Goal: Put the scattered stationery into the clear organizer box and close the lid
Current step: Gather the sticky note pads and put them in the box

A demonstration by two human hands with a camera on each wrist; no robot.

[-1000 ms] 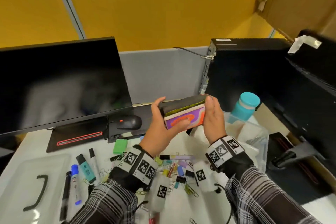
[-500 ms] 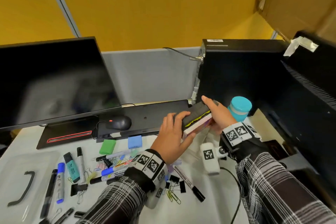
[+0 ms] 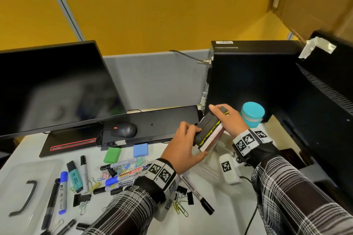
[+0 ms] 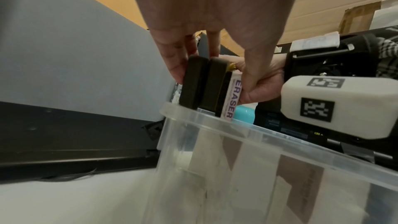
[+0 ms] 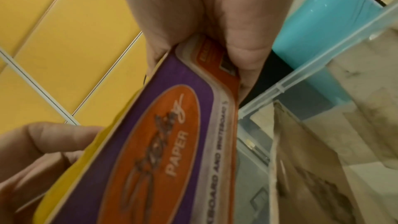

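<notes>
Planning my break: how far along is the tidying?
Early. Both hands, left hand and right hand, hold the board erasers at the clear box rim. Markers, clips and the lid still lie on the desk.

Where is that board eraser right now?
In the head view the board eraser is right of centre, held between both hands, left hand and right hand, just above the clear box's rim, beside the teal bottle.
</notes>
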